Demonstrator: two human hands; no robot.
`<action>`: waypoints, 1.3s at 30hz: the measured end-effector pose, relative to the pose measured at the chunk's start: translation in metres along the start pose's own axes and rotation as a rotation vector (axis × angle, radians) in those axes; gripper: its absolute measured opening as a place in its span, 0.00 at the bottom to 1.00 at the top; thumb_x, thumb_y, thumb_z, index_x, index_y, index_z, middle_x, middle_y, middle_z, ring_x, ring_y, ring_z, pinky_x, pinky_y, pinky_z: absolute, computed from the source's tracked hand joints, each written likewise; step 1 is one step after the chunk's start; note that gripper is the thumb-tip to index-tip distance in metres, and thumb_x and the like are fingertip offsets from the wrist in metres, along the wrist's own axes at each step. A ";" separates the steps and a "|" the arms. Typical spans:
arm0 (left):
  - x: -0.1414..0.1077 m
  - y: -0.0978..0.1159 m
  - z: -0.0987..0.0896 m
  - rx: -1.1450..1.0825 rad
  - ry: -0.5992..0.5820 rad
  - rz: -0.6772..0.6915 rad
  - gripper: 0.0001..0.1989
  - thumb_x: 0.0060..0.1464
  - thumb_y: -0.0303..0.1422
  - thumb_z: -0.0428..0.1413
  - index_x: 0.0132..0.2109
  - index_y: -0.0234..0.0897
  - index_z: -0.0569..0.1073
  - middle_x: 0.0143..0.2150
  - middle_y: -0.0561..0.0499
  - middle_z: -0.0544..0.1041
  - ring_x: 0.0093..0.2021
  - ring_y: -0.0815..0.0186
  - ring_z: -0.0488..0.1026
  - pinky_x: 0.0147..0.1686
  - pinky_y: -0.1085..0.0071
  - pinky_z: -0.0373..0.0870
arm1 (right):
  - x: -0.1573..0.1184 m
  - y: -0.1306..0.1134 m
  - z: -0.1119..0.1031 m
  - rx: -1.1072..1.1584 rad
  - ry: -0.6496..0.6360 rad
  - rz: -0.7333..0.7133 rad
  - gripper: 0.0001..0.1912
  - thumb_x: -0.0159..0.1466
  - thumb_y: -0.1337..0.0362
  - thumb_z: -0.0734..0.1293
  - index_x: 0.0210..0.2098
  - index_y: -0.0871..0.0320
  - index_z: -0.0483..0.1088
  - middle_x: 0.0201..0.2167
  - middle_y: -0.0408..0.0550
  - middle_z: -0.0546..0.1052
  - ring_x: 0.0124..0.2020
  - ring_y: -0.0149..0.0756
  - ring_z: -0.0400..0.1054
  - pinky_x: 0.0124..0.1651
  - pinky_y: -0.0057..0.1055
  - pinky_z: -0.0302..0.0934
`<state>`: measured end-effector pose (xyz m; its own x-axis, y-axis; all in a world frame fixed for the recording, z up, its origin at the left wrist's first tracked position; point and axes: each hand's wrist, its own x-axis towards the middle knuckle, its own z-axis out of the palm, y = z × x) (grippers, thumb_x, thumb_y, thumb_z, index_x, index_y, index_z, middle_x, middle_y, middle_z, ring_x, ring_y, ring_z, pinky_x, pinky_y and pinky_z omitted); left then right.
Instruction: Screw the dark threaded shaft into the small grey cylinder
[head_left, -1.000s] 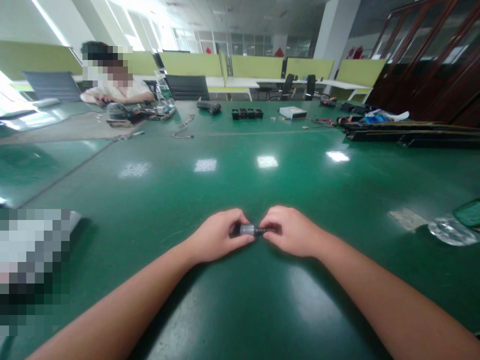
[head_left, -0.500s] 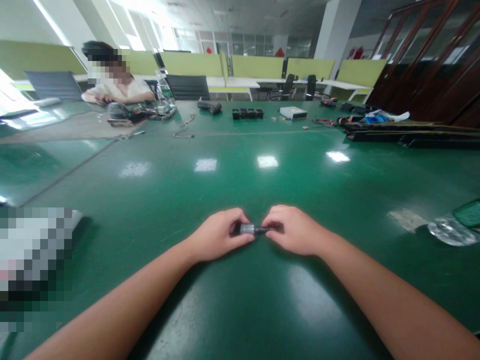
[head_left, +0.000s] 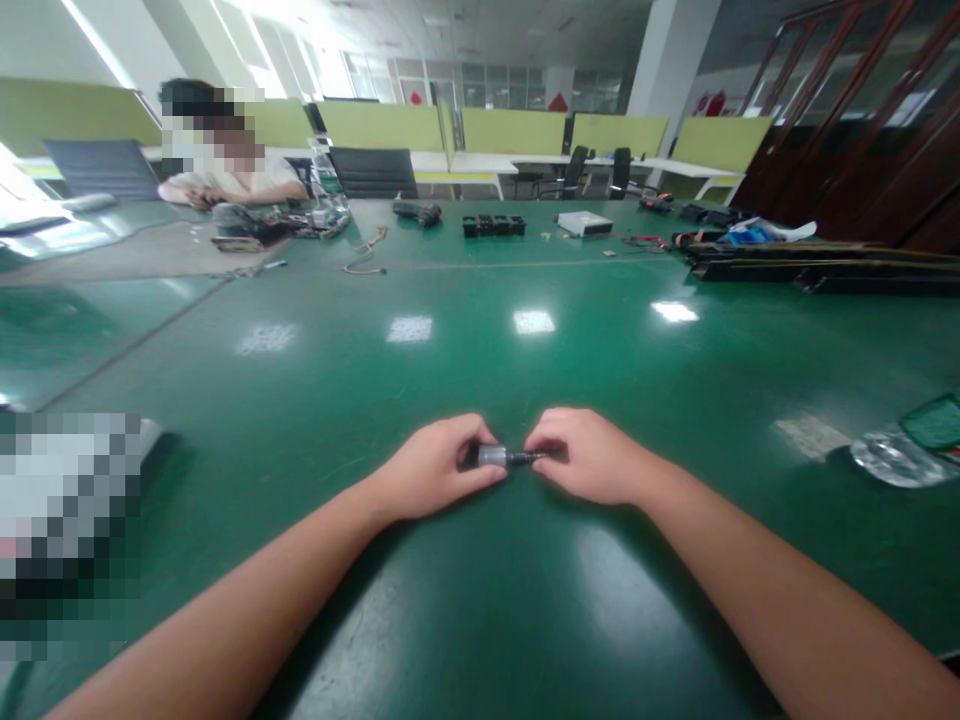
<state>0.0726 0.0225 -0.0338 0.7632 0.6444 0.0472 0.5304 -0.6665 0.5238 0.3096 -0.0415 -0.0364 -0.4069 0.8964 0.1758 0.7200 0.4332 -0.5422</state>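
Between my hands lies a small grey cylinder [head_left: 492, 456] with a thin dark rod [head_left: 519, 458] sticking out of its right side. The thumb and fingers of my left hand [head_left: 439, 468] are closed round the cylinder's left part. At the rod's far end, the fingertips of my right hand [head_left: 583, 456] are pinched together on it. Both hands stay low over the green tabletop [head_left: 480, 380]. The right end of the rod is hidden in my fingers, and the piece is too small to name exactly.
A pixelated box-like thing [head_left: 67, 490] stands on the left. On the right is a clear plastic bottle [head_left: 900, 455]. Along the far side lie black blocks [head_left: 493, 226], a white box [head_left: 583, 224], a cable [head_left: 366, 262] and dark long strips [head_left: 825, 268]. A person [head_left: 232, 180] sits far left.
The hands and the grey cylinder keep nearly the same place. The rod between the fingertips looks slightly thinner now. The whole view has shifted a little.
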 end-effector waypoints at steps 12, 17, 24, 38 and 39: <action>0.000 0.002 -0.001 -0.008 -0.001 -0.003 0.15 0.57 0.45 0.58 0.41 0.38 0.73 0.32 0.53 0.73 0.31 0.66 0.68 0.30 0.73 0.60 | -0.002 0.001 -0.003 0.006 -0.006 0.014 0.06 0.60 0.70 0.68 0.37 0.58 0.77 0.34 0.46 0.76 0.36 0.33 0.68 0.39 0.30 0.59; -0.001 0.002 -0.001 -0.008 0.003 -0.001 0.15 0.57 0.45 0.58 0.40 0.38 0.73 0.31 0.54 0.73 0.30 0.66 0.68 0.30 0.73 0.60 | -0.001 0.002 -0.003 -0.001 -0.011 0.020 0.06 0.60 0.70 0.68 0.37 0.58 0.77 0.34 0.46 0.76 0.36 0.33 0.68 0.40 0.30 0.59; 0.000 0.001 -0.001 -0.022 -0.002 -0.006 0.15 0.56 0.45 0.58 0.41 0.38 0.73 0.32 0.53 0.73 0.30 0.66 0.68 0.30 0.73 0.60 | -0.002 0.003 -0.005 -0.011 -0.005 0.025 0.05 0.59 0.70 0.68 0.35 0.58 0.77 0.32 0.46 0.76 0.34 0.32 0.67 0.37 0.29 0.58; 0.000 0.003 -0.001 -0.033 0.015 -0.005 0.15 0.55 0.46 0.59 0.40 0.38 0.74 0.31 0.54 0.72 0.30 0.67 0.67 0.29 0.72 0.60 | -0.006 0.007 -0.011 -0.013 -0.011 0.060 0.06 0.57 0.71 0.69 0.33 0.58 0.78 0.29 0.43 0.76 0.28 0.29 0.67 0.33 0.27 0.58; 0.000 0.003 -0.001 -0.034 0.016 -0.006 0.15 0.55 0.46 0.59 0.40 0.38 0.74 0.31 0.53 0.72 0.30 0.67 0.67 0.29 0.72 0.60 | -0.006 0.008 -0.012 -0.017 -0.011 0.060 0.07 0.56 0.71 0.69 0.33 0.58 0.78 0.29 0.44 0.76 0.28 0.29 0.67 0.33 0.27 0.58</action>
<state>0.0732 0.0210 -0.0316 0.7540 0.6544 0.0574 0.5220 -0.6499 0.5523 0.3245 -0.0422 -0.0322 -0.3688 0.9197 0.1345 0.7527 0.3803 -0.5374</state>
